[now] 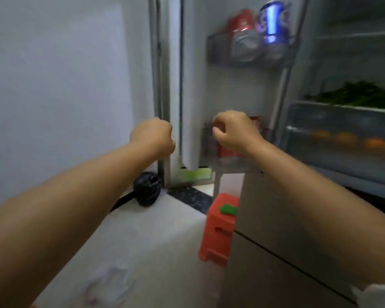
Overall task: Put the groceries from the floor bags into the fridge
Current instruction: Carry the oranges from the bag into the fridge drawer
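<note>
The fridge door (193, 85) stands open, and my left hand (152, 136) is closed around its outer edge. My right hand (236, 132) hovers over the lower door bin (231, 165) with its fingers curled; nothing shows between them. A red package (228, 152) sits in that bin, partly hidden by my wrist. The upper door bin (216, 50) holds a red can (240, 23) and a blue can (272, 18). Inside the fridge, greens (360, 94) lie on a shelf above a clear drawer of oranges (342, 136). A pale plastic bag (111, 285) lies on the floor. The view is blurred.
A red plastic stool (220, 230) with a small green thing on top stands on the floor under the door. A black bag (147, 191) sits in the corner by the white wall (53, 85). The lower fridge drawer front (276, 230) juts out at right.
</note>
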`<action>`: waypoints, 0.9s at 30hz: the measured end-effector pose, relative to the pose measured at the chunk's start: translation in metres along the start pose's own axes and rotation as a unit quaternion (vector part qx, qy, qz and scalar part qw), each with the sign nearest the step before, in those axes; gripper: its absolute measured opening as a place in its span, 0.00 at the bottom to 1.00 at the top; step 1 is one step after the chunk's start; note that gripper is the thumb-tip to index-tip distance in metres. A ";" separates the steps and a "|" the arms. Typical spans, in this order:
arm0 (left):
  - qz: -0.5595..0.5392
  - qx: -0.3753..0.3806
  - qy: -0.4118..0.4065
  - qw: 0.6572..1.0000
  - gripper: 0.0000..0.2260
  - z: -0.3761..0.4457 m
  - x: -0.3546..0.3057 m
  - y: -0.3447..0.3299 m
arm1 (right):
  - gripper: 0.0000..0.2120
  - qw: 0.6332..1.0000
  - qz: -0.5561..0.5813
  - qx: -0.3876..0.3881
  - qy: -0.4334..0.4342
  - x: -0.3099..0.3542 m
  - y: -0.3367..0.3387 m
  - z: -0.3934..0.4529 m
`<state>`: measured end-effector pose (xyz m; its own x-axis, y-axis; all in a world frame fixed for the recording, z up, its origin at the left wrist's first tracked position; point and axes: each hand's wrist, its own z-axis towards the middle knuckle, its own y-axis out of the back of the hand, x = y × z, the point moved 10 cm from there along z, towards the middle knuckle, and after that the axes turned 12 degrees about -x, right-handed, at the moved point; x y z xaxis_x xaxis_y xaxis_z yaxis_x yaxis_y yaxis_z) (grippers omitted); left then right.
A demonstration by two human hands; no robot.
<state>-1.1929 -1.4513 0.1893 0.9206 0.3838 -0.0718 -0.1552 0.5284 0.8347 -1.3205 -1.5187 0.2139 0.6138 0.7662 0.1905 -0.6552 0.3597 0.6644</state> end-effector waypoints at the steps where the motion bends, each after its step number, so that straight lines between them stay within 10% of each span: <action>1: 0.010 0.009 0.025 1.000 0.14 -0.009 0.034 -0.006 | 0.12 1.000 0.019 0.013 0.020 0.030 -0.024 -0.001; 12: 0.119 0.140 0.195 0.963 0.13 -0.083 0.371 -0.129 | 0.16 0.953 0.150 0.229 0.130 0.296 -0.338 -0.002; 27: 0.078 0.391 0.409 0.821 0.15 -0.256 0.716 -0.323 | 0.16 0.813 0.161 0.551 0.102 0.526 -0.710 -0.138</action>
<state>-0.5756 -1.1535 -0.2714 0.3130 0.9497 -0.0072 0.3236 -0.0995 0.9409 -0.5936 -1.2980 -0.2569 0.3288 0.8386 0.4343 0.0928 -0.4863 0.8688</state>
